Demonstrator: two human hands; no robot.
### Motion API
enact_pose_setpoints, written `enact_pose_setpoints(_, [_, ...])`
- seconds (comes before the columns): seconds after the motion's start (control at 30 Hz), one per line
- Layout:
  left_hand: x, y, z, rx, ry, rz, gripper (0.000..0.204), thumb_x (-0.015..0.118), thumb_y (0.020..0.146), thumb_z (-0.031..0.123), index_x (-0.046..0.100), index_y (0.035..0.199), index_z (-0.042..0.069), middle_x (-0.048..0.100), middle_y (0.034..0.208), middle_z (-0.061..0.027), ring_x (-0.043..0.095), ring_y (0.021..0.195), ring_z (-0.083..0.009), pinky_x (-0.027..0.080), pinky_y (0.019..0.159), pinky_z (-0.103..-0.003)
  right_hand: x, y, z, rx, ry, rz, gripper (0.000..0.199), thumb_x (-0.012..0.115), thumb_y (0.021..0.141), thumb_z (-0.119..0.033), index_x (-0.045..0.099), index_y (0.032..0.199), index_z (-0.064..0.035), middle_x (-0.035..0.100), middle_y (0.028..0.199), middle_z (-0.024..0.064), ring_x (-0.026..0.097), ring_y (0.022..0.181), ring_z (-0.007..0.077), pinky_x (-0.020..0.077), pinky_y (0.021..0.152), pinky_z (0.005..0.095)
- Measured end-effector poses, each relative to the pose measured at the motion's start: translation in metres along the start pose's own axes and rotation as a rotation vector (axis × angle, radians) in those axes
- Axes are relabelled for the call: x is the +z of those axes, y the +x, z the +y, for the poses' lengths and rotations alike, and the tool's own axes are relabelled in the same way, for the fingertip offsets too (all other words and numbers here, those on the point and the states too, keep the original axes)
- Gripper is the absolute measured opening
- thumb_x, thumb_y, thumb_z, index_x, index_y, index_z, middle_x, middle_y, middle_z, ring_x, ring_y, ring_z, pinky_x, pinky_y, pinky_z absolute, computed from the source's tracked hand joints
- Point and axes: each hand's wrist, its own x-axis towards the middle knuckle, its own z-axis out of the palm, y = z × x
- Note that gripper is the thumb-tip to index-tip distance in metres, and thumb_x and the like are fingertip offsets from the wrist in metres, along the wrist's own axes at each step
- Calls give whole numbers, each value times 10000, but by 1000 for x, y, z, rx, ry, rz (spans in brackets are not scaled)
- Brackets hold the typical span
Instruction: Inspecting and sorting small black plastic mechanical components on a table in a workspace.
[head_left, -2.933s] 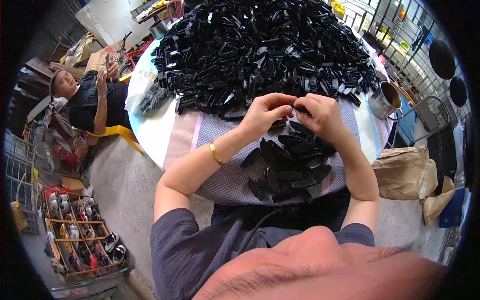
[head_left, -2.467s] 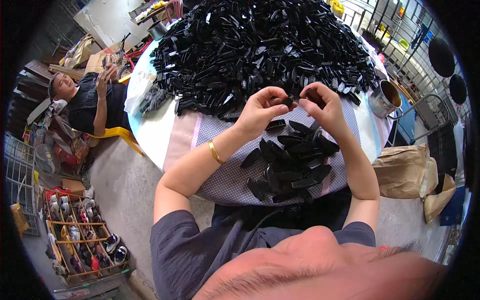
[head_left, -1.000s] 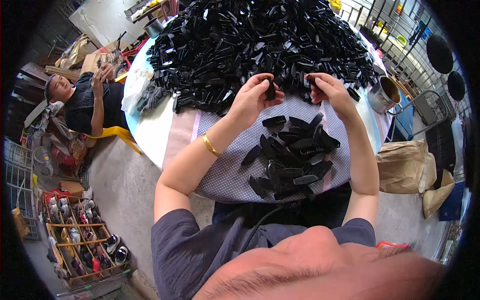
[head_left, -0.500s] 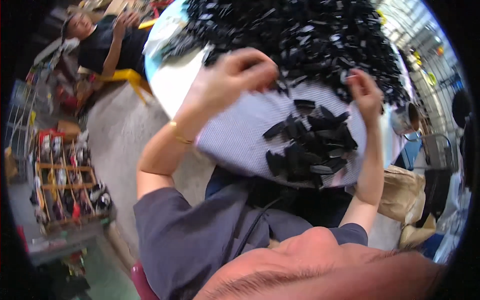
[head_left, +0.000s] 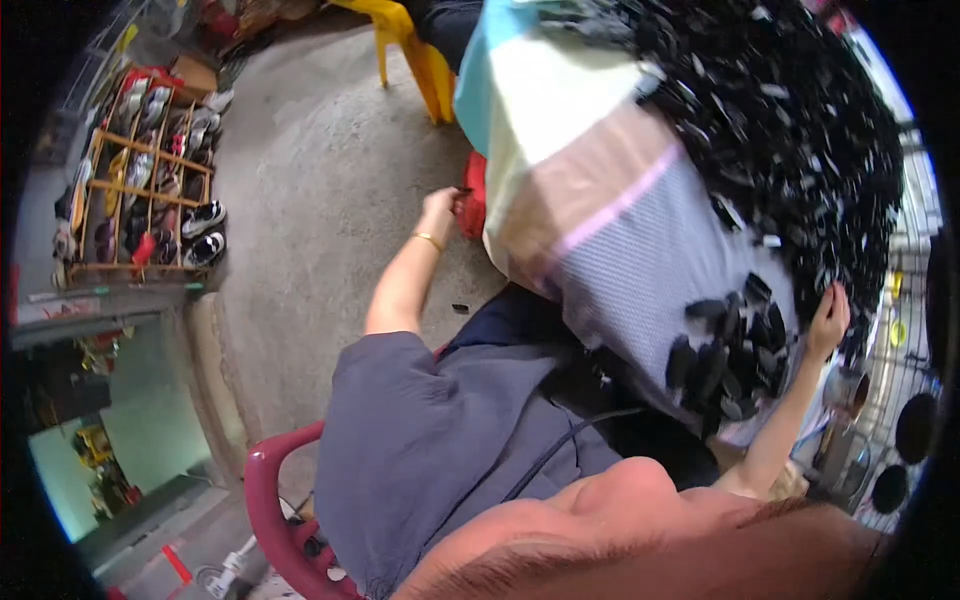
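Apparently, the left grip is curled on a dark piece, with a red object just to its right. Loose black pieces lie left of the right grip; I cannot tell its hold. They look light, stiff, slippery: pinch mid-length, across the long edges.

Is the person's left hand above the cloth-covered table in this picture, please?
No, the left hand is out past the left edge of the cloth-covered table, by a red object.
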Motion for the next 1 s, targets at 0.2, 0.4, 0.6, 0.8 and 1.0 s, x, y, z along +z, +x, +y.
enact_pose_setpoints(0.2, [192, 4, -162, 46, 650, 139, 224, 716, 690, 234, 691, 819, 52, 667, 886, -136, 634, 837, -246, 476, 773, -343, -93, -30, 27, 44, -376, -153, 280, 509, 903, -199, 585, 1097, -12, 601, 1083, 136, 545, 1008, 272, 385, 914, 339])
enact_pose_setpoints(0.4, [177, 88, -123, 395, 1133, -67, 234, 541, 773, 225, 683, 880, 74, 663, 889, -147, 627, 886, -299, 494, 742, -378, -65, -12, -10, 87, -229, -147, 205, 573, 846, -130, 611, 1027, -44, 616, 1044, 123, 573, 984, 267, 427, 871, 336])
enact_pose_setpoints(0.6, [189, 65, -102, 547, 843, -132, 209, 522, 784, 209, 642, 833, 45, 630, 843, -121, 593, 802, -262, 492, 687, -371, -68, -3, -38, 100, -231, -94, 115, 598, 815, -103, 632, 888, -21, 629, 992, 122, 605, 913, 257, 468, 794, 309])
enact_pose_setpoints(0.8, [227, 32, -47, 598, 511, 10, 202, 502, 795, 193, 601, 785, 17, 597, 797, -96, 559, 718, -226, 489, 632, -364, -69, 5, -40, 375, 12, 12, 128, 583, 825, -100, 621, 913, -15, 628, 927, 130, 610, 849, 258, 476, 724, 300])
enact_pose_setpoints(1.0, [174, 29, 40, 616, 166, 231, 214, 483, 806, 177, 559, 737, -11, 563, 750, -70, 524, 635, -189, 486, 577, -358, -80, 12, -15, 351, -79, 70, 124, 587, 795, -90, 641, 882, -20, 634, 859, 116, 617, 741, 237, 483, 649, 299])
